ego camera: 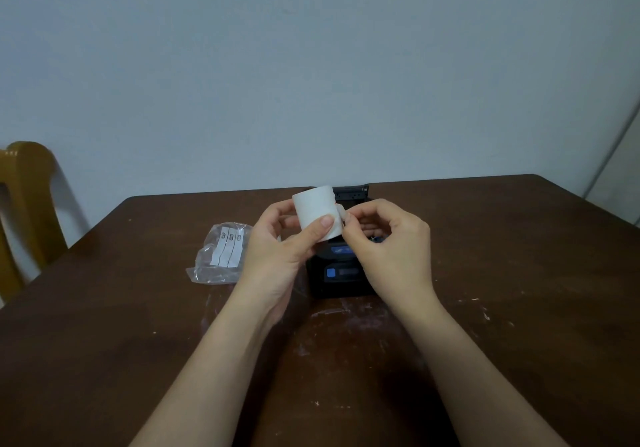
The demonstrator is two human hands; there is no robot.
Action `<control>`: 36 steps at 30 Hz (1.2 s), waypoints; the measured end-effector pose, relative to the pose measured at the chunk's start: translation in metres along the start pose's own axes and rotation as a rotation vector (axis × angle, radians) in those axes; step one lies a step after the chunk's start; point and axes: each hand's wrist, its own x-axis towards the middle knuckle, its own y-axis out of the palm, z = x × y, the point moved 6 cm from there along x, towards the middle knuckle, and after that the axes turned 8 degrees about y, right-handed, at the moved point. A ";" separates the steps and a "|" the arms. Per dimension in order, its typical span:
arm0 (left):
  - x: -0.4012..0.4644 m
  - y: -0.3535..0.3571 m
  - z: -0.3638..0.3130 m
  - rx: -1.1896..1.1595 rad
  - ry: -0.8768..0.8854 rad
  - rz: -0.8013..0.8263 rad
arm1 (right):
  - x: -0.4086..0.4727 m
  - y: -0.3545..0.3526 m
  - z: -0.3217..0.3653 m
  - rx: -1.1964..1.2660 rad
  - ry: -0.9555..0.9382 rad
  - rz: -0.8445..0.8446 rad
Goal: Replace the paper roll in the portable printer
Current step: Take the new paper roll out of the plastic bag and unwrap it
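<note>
A: Left hand [277,242] grips the white cylindrical paper roll [317,212], thumb across its front, raised above the black portable printer [341,270].

B: Anything further left?

A: Wooden chair [27,204] at the edge, then a crumpled clear plastic bag with a white label [221,256] lying on the dark brown wooden table [519,273].

B: Right hand?

A: Right hand [388,245] pinches the loose paper tab [341,214] at the roll's right edge, other fingers curled. Printer lid looks open behind the roll; the compartment is hidden.

B: Step?

A: Freeing the leading end, I'd say. Best to keep the left grip firm so the roll doesn't spin, and peel the tab slowly along the winding so it doesn't tear ragged. Leave a short tail free before seating it.
</note>
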 end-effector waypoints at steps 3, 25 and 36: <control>0.001 0.000 0.001 -0.039 -0.004 -0.007 | 0.002 -0.001 -0.004 0.045 0.062 0.011; 0.003 -0.005 0.001 -0.199 -0.047 -0.072 | 0.010 0.003 -0.018 0.185 0.209 0.150; 0.002 0.002 0.003 -0.031 -0.018 0.036 | 0.017 0.001 -0.019 0.334 0.181 0.382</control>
